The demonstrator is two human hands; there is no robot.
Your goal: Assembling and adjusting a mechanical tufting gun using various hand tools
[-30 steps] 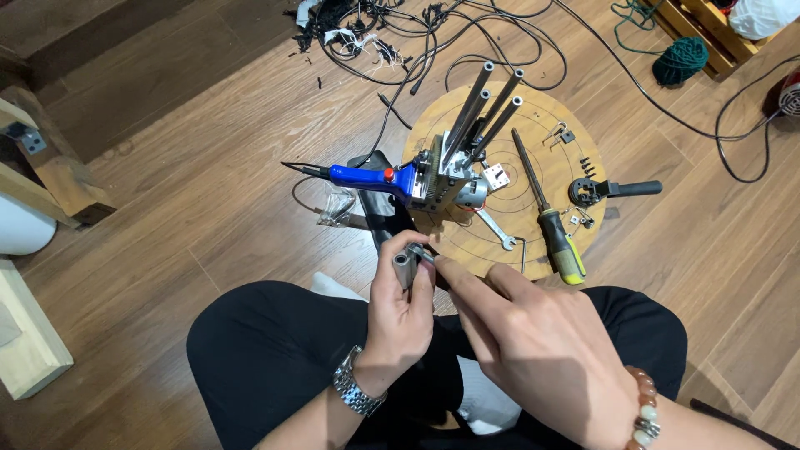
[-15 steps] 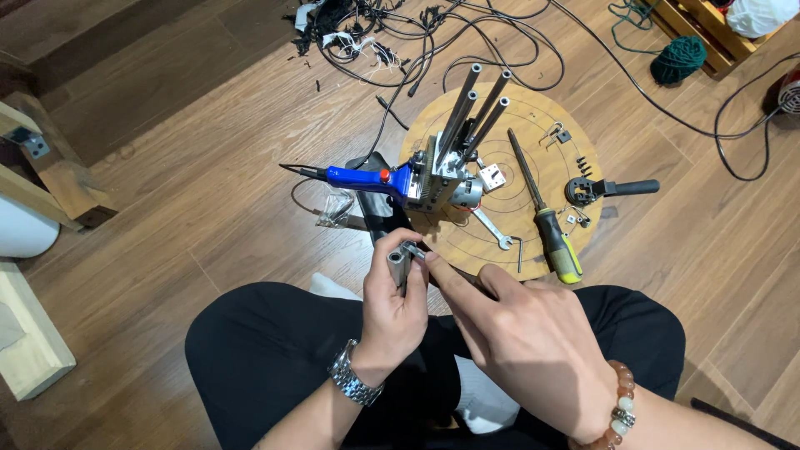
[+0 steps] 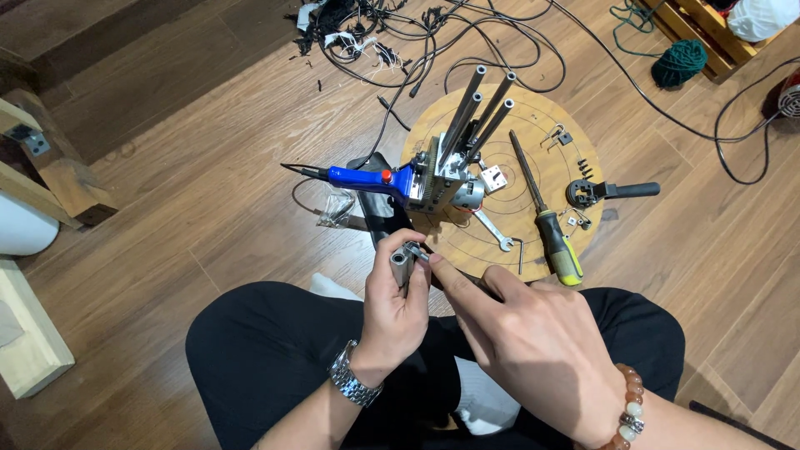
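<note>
Holding: a short metal tube (image 3: 402,265) is kept upright in the left hand (image 3: 398,310), the fingers wrapped closed around it, its open end facing up.
Change: compared with the two earlier views, the tube is seen slightly higher and closer to the body, and the fingertips of the right hand (image 3: 521,346) have been brought right against its rim.
Right grip: a small metal part (image 3: 419,257) is pinched between thumb and forefinger at the tube's top; whether it is already seated in the tube cannot be told.
Meaning: the small part is judged to be in the course of being fitted to the tube, with fine alignment the point in hand.
Place: both hands are held above the lap, over black trousers (image 3: 275,350), just before the near edge of the round wooden board (image 3: 533,125) on the floor (image 3: 208,183).
Nearest beyond: a clamped assembly of metal rods (image 3: 475,112) with a blue-handled soldering iron (image 3: 358,177) stands at the board's left edge.
On the board: a yellow-handled screwdriver (image 3: 546,221), a small spanner (image 3: 493,233), a hex key (image 3: 518,252) and a black-handled tool (image 3: 608,192) are laid towards the right side.
Further off: black cables (image 3: 400,33) are tangled at the far side of the floor; a ball of green yarn (image 3: 679,62) lies by the far right corner.
Obstruction: the tube's mouth is partly hidden by the right fingertips.
</note>
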